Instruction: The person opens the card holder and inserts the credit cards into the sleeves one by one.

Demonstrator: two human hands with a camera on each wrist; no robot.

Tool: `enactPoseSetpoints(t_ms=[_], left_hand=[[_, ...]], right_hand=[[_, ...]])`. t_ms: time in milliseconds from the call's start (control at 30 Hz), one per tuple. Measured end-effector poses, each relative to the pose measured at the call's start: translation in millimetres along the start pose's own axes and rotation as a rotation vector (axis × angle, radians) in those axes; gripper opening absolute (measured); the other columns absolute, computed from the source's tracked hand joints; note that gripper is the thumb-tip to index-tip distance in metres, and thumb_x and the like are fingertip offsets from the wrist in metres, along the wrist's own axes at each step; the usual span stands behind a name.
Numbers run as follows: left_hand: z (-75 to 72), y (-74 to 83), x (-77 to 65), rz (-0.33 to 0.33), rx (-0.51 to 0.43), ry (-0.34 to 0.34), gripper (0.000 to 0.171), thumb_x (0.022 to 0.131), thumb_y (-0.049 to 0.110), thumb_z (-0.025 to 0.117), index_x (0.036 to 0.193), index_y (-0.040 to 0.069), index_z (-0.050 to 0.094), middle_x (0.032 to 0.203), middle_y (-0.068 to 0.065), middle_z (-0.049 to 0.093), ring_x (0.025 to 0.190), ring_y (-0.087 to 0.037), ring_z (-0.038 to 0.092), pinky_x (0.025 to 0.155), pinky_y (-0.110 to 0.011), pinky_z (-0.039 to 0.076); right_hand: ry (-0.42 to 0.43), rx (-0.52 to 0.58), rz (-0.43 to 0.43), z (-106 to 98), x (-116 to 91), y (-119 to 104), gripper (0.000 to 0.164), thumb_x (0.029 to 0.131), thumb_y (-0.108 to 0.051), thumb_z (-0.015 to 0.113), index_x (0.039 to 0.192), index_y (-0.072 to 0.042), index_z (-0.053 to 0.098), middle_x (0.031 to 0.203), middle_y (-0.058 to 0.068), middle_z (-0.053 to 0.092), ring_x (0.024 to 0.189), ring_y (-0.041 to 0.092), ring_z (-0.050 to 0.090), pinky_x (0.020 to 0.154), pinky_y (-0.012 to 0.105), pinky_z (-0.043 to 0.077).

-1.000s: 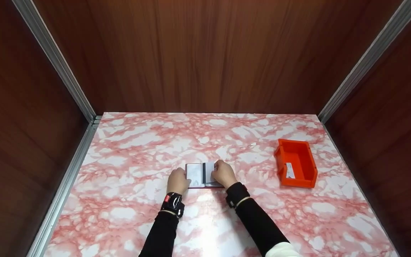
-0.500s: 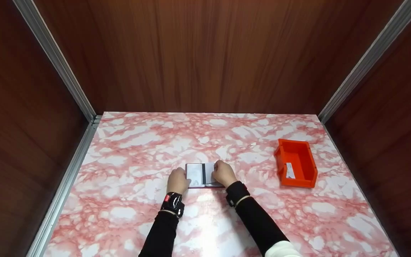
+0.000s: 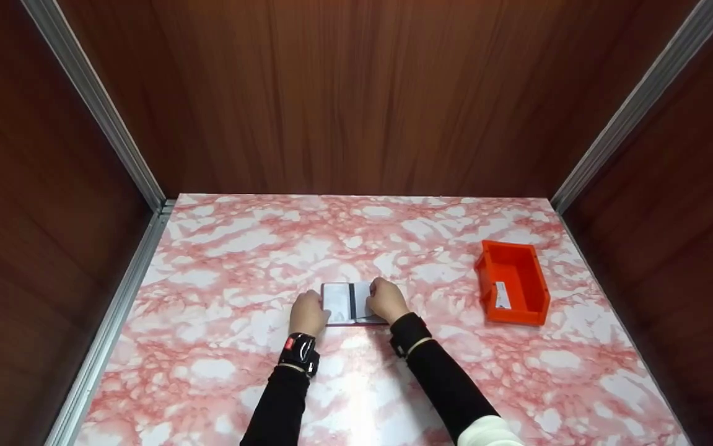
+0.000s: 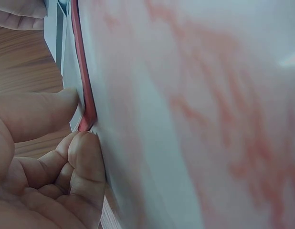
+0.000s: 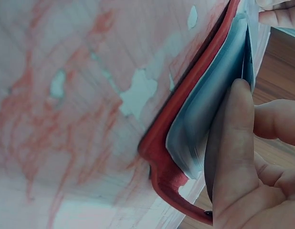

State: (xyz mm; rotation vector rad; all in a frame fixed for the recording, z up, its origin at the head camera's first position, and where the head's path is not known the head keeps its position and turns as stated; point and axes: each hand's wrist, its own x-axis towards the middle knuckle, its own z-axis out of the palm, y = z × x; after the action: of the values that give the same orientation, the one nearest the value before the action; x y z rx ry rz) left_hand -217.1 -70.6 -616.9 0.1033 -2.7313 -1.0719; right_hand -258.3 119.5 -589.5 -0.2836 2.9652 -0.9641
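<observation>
A red card holder [image 5: 173,114] with clear plastic sleeves [image 5: 205,100] lies spread open on the table in the middle of the head view. At its left edge, my left hand [image 3: 308,313] grips the cover, thumb on top and curled fingers beneath. The left wrist view shows that thumb [image 4: 42,112] at the red rim. On the right half, my right hand [image 3: 387,300] pinches a pale card [image 3: 362,298] with a black stripe along its left side. The card lies over the right-hand sleeves, its stripe near the fold. My right fingers hide its right end.
An orange open-front bin [image 3: 513,282] with a white label stands on the right of the table [image 3: 238,248], which has a red-and-white marbled top. Dark wood-grain panels [image 3: 356,99] with metal corner rails enclose the back and sides.
The striped card has shifted very slightly left toward the fold and seems to lie flatter. Both hands stay almost where they were, with the card holder in place.
</observation>
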Motion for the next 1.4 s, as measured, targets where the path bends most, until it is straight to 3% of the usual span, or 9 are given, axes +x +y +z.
enactPoseSetpoints(t_ms=[467,1033,1400], left_hand=[[-2.3,1.0,-0.1,0.011,0.019,0.000,0.020,0.069,0.004,0.079,0.075,0.001,0.061,0.072,-0.011,0.057,0.070,-0.034,0.059,0.070,-0.049,0.049],[-2.4,1.6,-0.7,-0.003,0.006,-0.014,0.019,0.069,0.002,0.078,0.076,0.000,0.061,0.074,-0.011,0.057,0.073,-0.034,0.058,0.072,-0.049,0.048],[-4.1,1.7,-0.2,-0.002,0.011,-0.024,0.020,0.070,0.003,0.080,0.076,0.000,0.061,0.073,-0.010,0.057,0.072,-0.032,0.058,0.072,-0.047,0.049]], right_hand=[[0.021,-0.039,-0.032,1.9,0.6,-3.5,0.011,0.073,0.001,0.063,0.080,-0.004,0.056,0.072,0.008,0.057,0.070,0.028,0.055,0.070,0.043,0.048],[0.040,-0.078,0.016,4.9,1.9,-6.6,0.009,0.077,-0.001,0.064,0.081,-0.006,0.057,0.074,0.009,0.060,0.071,0.028,0.058,0.069,0.043,0.049],[0.015,-0.023,-0.011,8.4,-1.6,-11.3,0.014,0.076,0.000,0.064,0.089,-0.001,0.061,0.075,0.008,0.062,0.071,0.028,0.059,0.070,0.041,0.050]])
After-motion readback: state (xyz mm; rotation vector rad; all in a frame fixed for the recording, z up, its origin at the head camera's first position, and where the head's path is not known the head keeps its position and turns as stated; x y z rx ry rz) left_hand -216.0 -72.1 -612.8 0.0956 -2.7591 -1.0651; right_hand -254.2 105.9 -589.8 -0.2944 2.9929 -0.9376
